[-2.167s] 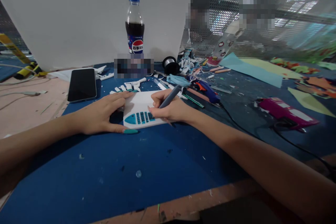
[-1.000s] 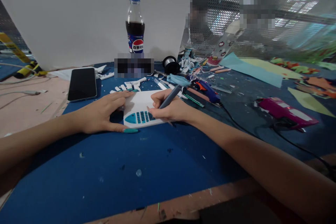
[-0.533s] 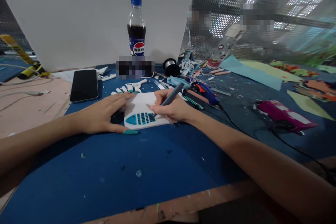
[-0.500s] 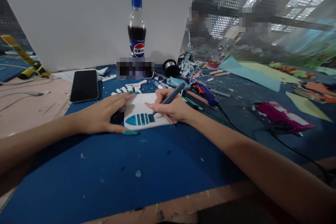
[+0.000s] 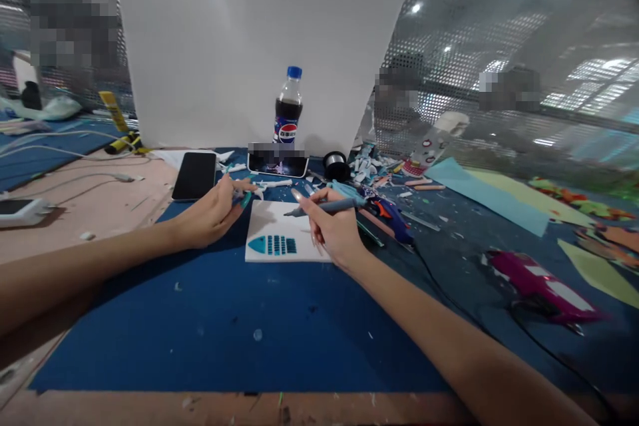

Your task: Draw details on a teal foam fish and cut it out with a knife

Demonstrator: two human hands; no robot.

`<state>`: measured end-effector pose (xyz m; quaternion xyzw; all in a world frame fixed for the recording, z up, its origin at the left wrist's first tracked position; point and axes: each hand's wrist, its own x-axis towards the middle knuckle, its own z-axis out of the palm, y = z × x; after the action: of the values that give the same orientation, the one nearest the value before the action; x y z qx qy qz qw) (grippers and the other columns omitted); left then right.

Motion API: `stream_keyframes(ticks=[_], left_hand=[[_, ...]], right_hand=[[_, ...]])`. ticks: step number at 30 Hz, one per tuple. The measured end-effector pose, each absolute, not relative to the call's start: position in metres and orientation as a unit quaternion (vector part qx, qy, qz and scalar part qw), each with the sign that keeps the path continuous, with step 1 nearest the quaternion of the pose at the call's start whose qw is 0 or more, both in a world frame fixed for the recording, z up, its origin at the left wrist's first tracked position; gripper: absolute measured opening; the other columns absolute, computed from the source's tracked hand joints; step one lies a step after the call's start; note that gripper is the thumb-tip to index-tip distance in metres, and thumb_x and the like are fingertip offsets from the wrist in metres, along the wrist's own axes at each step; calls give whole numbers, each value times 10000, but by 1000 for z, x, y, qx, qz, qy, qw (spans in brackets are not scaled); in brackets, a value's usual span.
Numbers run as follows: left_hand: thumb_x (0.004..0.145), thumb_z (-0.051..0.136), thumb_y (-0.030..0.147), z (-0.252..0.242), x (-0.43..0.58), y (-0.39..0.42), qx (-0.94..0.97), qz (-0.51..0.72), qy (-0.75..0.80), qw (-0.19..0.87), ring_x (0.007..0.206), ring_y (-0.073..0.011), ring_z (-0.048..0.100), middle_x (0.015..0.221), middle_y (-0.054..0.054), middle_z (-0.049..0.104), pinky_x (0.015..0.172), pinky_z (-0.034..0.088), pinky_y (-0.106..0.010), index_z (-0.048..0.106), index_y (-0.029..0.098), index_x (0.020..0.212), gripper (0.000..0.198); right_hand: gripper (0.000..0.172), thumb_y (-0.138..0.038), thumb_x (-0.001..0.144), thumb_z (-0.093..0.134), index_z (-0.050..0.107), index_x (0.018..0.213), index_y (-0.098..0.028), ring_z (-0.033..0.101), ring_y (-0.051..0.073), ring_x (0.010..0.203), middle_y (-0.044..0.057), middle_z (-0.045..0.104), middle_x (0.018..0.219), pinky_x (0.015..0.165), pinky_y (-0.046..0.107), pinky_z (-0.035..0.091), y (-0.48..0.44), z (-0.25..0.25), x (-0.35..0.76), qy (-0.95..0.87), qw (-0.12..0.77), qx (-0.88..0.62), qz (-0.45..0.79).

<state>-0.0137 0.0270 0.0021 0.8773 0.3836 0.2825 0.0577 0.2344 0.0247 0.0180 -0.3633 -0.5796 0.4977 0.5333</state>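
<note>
A white card (image 5: 269,216) lies on the blue mat, with a teal fish shape (image 5: 257,244) crossed by dark bars at its lower left. Over the card's right side is my right hand (image 5: 337,223), closed around a grey marker pen (image 5: 332,206). The pen lies nearly level, its tip pointing left above the blank upper part of the card. My left hand (image 5: 215,210) is at the card's upper left, beside it, with long teal nails and fingers stretched out; I see nothing held in it. White scraps lie just behind its fingers.
Behind the card stand a phone with a lit screen (image 5: 277,165), a cola bottle (image 5: 289,110) and a wire spool (image 5: 336,166). A dark phone (image 5: 194,175) lies left. Rightward are a blue glue gun (image 5: 392,216), a magenta corded device (image 5: 544,286) and coloured paper (image 5: 492,196).
My left hand has lifted off the card's left edge and moved back from it. The pen tip has come away from the fish's bars and the pen has tipped flatter. The view has shifted.
</note>
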Motion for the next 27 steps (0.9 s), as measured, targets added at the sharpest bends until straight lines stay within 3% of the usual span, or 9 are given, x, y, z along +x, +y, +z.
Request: stream_keyframes(ticks=[5,10,15,19,27], left_hand=[[989,349,341,4,-14,26,860,305,407,29,1342,-346,414,1356,-224,470,1029,401,-586,308,189,1183,250],[1006,269,235,5,-16,21,865,317,389,9,1059,-227,624,1225,-171,592,848,531,-400,374,180,1170,202],[989,266,194,3,-20,25,872,319,369,-40,945,-217,636,1015,-114,673,830,509,-376,538,170,1068,284],[992,344,223,-1,-22,32,875,320,356,-76,874,-222,623,955,-102,689,788,495,-368,584,166,983,247],[1032,369,251,-7,-22,36,879,333,324,-108,898,-195,620,969,-76,702,957,420,-422,607,163,1031,254]], right_hand=[[356,-453,714,781,541,663,-194,488,81,312,-54,558,420,323,187,385,24,18,234,-566,550,-348,506],[426,-584,798,606,638,793,-159,612,143,414,10,654,549,360,234,473,19,18,234,-572,527,-291,557],[321,-485,815,672,567,833,-181,621,135,422,-6,659,556,387,218,488,6,24,230,-577,541,-328,516],[317,-452,821,695,528,878,-188,595,119,402,-14,658,549,381,206,467,0,27,227,-602,540,-329,488],[242,-389,880,669,541,918,-187,597,97,428,-24,651,581,419,191,487,-4,21,227,-650,530,-305,451]])
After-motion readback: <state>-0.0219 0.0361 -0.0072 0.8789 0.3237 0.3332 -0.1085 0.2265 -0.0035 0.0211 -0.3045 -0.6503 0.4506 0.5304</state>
